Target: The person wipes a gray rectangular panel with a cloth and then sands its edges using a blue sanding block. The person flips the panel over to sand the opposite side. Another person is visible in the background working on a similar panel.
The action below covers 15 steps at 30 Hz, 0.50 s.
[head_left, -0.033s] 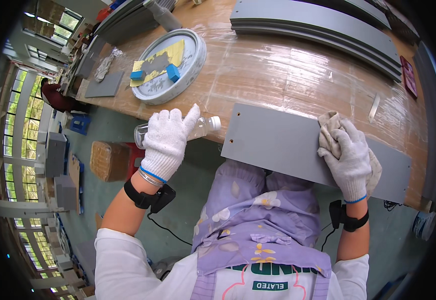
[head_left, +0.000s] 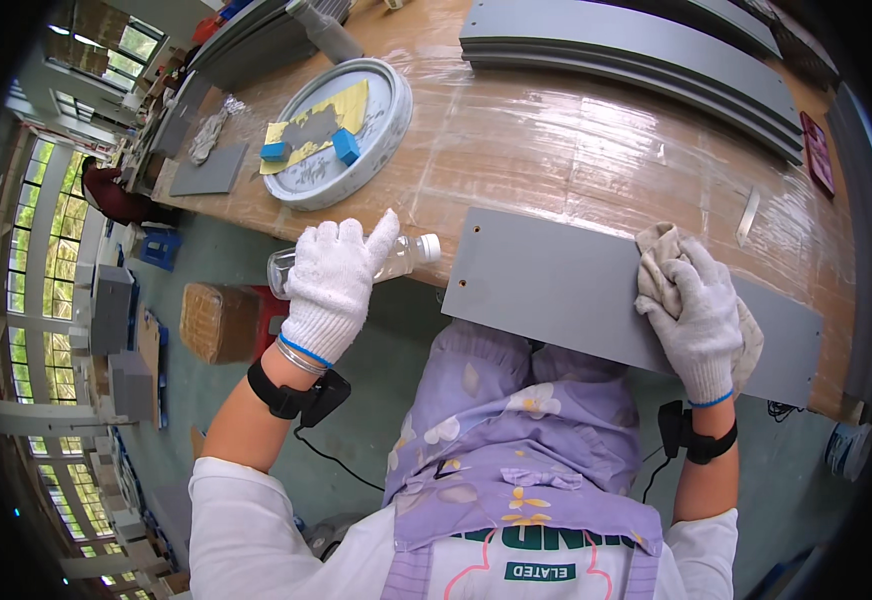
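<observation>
Head view: the left hand (head_left: 331, 270) has its grip wrapped round a clear, white-capped bottle (head_left: 397, 260) beside the desk (head_left: 566, 165), whose near edge a gray panel (head_left: 546, 285) overhangs, the right hand (head_left: 701, 315) resting there, grip curled closed over a beige cloth (head_left: 658, 260).

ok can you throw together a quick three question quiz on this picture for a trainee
1. What does the left hand hold?
2. True or false: the beige cloth covers the two holes at the left end of the gray panel.
3. What lies on the round smeared tray?
a) scissors
b) a yellow sheet and blue blocks
c) a hammer

Key:
1. A clear bottle with a white cap.
2. False; it is under the right hand, away from them.
3. b
</observation>
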Tool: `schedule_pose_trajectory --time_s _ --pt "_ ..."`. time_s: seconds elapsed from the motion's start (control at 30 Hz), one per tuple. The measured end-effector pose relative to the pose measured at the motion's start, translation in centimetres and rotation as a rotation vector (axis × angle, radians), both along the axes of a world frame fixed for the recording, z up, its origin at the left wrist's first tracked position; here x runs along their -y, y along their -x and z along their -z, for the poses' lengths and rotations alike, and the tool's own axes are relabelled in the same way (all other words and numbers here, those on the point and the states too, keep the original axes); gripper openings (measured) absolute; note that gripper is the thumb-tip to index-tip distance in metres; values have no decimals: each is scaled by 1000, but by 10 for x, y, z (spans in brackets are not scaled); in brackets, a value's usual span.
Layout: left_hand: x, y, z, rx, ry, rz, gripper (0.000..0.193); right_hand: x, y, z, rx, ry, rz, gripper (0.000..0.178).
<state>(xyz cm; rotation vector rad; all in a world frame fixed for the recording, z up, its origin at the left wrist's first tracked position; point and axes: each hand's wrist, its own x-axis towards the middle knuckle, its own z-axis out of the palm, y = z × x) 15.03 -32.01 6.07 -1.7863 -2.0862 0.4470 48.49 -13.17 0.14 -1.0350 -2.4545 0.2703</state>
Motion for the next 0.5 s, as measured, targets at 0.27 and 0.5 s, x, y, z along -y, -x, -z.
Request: schedule_pose_trajectory --time_s 0.27,0.5 --pt "6 -4 -6 101 -24 -2 69 0 -3 3 -19 23 -6 51" --pt "-54 18 8 812 -475 -35 83 -1 -2 2 -81 6 -24 72"
